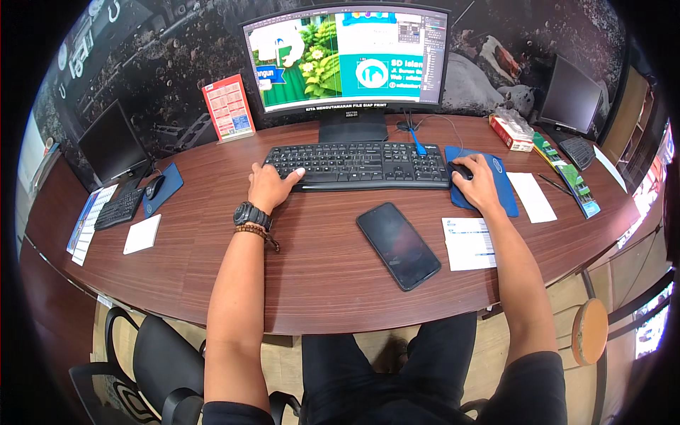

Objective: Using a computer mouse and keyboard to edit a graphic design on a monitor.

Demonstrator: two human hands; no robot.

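The person's left hand, fingers apart, touches the left end of the black keyboard; the right hand curls around the black mouse on the blue pad's left side, where sliding left could bump the keyboard.

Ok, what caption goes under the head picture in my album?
Left hand at the black keyboard, right hand on the mouse, phone lying nearby.

On the table, the keyboard lies before the middle monitor, behind the phone and left of the mouse.
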